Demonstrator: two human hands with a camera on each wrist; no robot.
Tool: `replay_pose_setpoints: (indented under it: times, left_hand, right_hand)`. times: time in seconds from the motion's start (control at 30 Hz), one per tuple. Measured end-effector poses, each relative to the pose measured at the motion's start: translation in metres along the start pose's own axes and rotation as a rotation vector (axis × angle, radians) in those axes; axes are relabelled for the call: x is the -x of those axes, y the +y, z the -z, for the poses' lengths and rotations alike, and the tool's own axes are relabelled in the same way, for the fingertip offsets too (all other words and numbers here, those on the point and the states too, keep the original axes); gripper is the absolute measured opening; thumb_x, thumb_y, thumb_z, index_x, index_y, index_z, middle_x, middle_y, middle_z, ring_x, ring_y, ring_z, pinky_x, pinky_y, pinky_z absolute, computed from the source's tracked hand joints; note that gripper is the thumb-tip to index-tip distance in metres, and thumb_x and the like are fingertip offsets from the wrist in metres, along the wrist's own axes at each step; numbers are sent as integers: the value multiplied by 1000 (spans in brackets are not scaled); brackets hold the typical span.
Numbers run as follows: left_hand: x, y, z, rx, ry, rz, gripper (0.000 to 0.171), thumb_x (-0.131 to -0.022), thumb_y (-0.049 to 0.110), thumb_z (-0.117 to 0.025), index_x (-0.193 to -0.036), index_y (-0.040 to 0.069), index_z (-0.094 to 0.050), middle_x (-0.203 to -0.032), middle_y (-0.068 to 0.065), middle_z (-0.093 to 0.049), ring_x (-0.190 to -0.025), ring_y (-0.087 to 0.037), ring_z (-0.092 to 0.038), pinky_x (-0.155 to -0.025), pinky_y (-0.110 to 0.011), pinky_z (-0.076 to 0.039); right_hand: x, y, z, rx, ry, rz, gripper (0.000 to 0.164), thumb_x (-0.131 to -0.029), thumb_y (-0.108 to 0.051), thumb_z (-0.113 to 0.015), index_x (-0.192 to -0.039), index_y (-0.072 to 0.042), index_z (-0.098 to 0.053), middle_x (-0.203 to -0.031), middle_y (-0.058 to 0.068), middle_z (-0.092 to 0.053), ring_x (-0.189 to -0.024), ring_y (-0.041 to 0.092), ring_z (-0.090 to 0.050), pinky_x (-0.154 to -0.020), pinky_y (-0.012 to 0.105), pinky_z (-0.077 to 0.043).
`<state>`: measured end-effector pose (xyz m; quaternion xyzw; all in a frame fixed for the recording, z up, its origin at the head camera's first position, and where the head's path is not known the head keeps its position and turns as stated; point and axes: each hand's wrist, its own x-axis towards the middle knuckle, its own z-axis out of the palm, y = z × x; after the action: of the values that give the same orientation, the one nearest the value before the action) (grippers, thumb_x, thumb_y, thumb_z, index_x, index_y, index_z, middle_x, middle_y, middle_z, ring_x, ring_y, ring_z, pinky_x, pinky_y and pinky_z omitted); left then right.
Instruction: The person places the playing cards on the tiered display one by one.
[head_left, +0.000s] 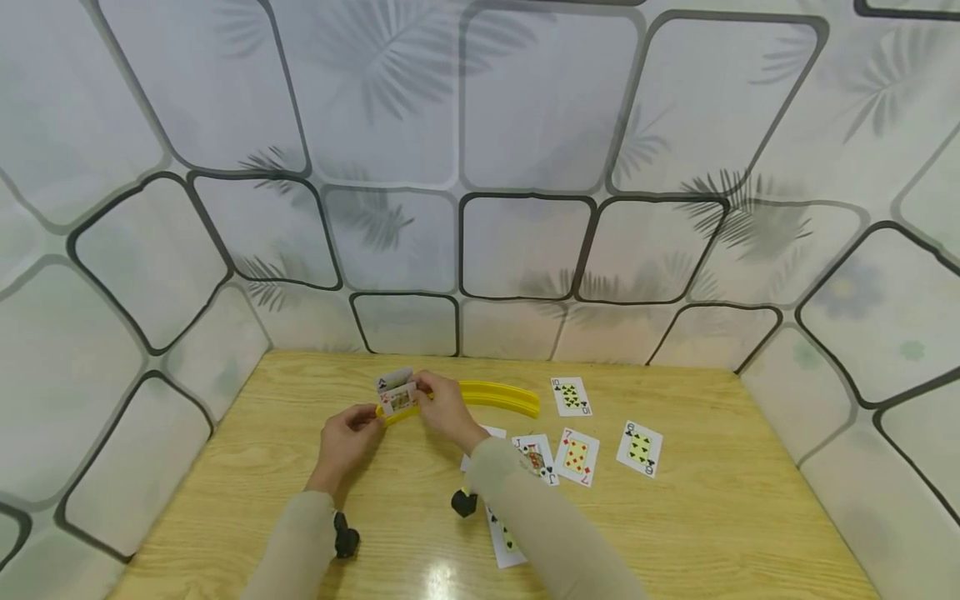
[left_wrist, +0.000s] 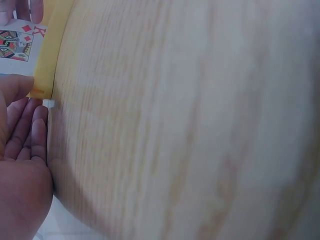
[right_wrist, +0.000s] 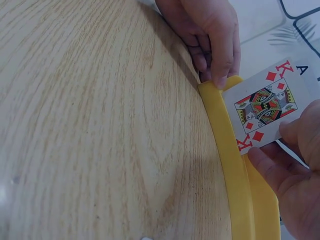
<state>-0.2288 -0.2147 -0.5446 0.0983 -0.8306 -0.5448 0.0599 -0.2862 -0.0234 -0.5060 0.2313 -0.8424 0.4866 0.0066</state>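
From where I stand, the white king of diamonds playing card is in the right hand, to that hand's left, thumb and fingers clamped on its right edge. The card is set upright with its long axis rising out of the curved yellow plastic card holder, leaning back a little, its face turned toward the person. Whether its bottom edge is fully seated in the groove I can't tell. A white ace with black print stands just behind it, showing above its top.

The holder runs left to right, bowed away from the person, its far end reaching out beyond the right hand. The left hand has the near end pinched, thumb on top and the fingers bent in beneath the thumb. The right forearm, in a beige sleeve, slants in from the right; the left one comes more nearly straight forward. To the right of the right hand, a white ten with black pips and a white seven of diamonds lie face up on the pale wood-grain surface.
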Motion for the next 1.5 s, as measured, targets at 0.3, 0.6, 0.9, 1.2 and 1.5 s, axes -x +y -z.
replay_pose_setpoints:
  times: [0.3, 0.6, 0.9, 1.2, 1.5]
  left_hand:
    - [0, 1, 0, -5, 4, 2, 29, -100, 11, -69, -125, -1, -73, -117, -19, -75, -94, -10, -65, -79, -17, -51]
    - [-1, 2, -1, -6, -7, 10, 30, -100, 12, -68, -127, -1, -72, -117, -19, -74, -98, -18, -66, -79, -19, -52]
    - [0, 3, 0, -9, -9, 8, 30, -100, 12, -68, -127, 0, -72, -118, -18, -74, -98, -18, -66, -79, -19, -52]
    - [-1, 0, -1, -16, -6, 5, 30, -100, 15, -69, -127, 1, -73, -118, -18, -74, -96, -14, -66, -80, -19, -52]
    - [-2, -3, 0, -6, -7, 9, 30, -100, 15, -69, -126, 1, -73, -117, -17, -74, -95, -14, -66, -80, -19, -52]
  right_hand:
    - [1, 2, -1, -15, -6, -21, 22, -105, -1, -61, -122, -4, -73, -110, 13, -76, -101, 22, -70, -86, 32, -59]
    - [1, 3, -2, -26, 13, -41, 20, -105, -1, -60, -120, -3, -73, -110, 12, -75, -100, 21, -69, -87, 31, -59]
    - [2, 3, -3, -29, 19, -64, 20, -104, 0, -61, -120, -4, -73, -111, 13, -76, -103, 23, -69, -91, 36, -59]
    - [1, 2, -3, -19, 13, -67, 16, -104, -4, -64, -116, -6, -74, -107, 11, -76, -102, 23, -72, -88, 34, -60]
    - [3, 3, 1, -42, -4, -105, 21, -104, -10, -66, -125, -6, -71, -116, 9, -76, -105, 20, -71, -94, 32, -59]
